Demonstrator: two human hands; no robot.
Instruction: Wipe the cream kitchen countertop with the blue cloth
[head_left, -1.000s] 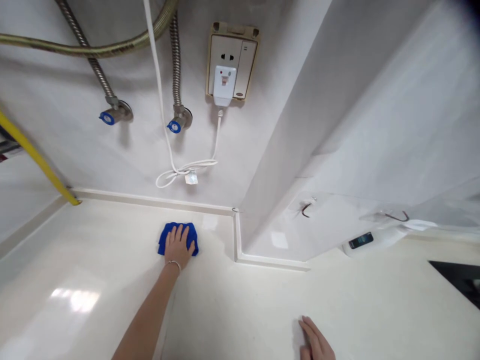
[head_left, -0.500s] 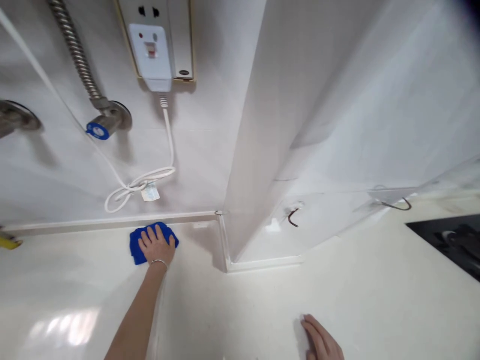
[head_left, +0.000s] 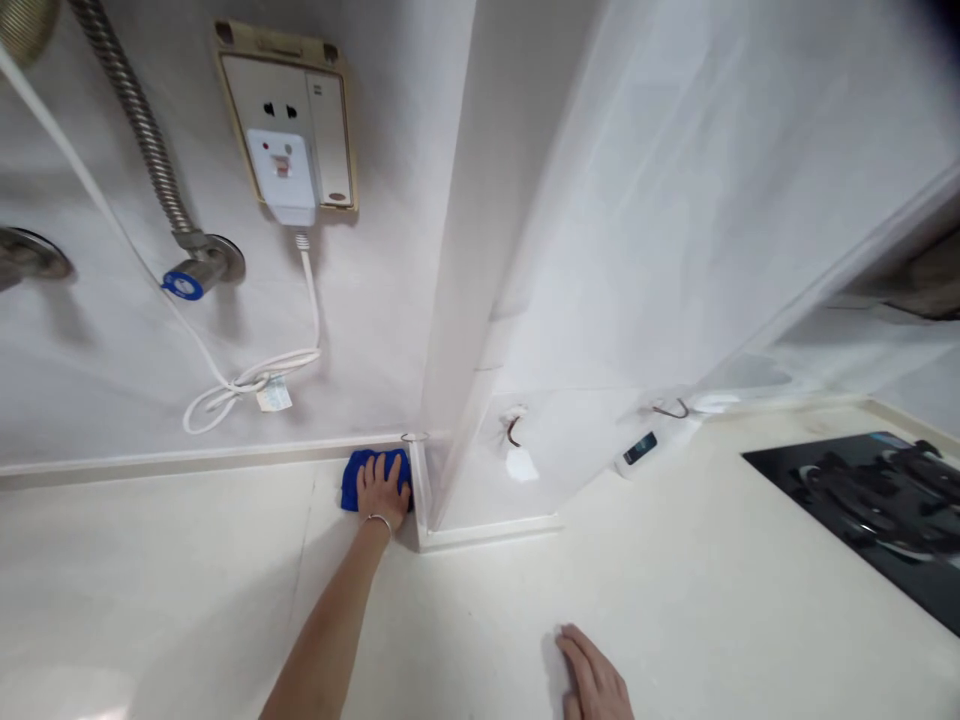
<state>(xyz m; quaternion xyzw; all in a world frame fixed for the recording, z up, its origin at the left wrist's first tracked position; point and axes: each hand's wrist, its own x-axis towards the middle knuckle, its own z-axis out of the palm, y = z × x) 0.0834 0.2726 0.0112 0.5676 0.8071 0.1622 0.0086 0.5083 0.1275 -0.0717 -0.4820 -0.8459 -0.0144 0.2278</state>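
A back wall (head_left: 375, 320) and its jutting pillar (head_left: 555, 290) are met by a pale countertop (head_left: 465, 620), on which a black stove (head_left: 885, 515) is set at right and a white bottle-shaped container (head_left: 640, 448), contents hidden, is seen near the pillar. In the corner of wall and pillar, a blue cloth (head_left: 351, 486) is pressed under the left hand (head_left: 382, 494), fingers spread. The right hand (head_left: 596, 680), partly cut off, is held low with fingers extended.
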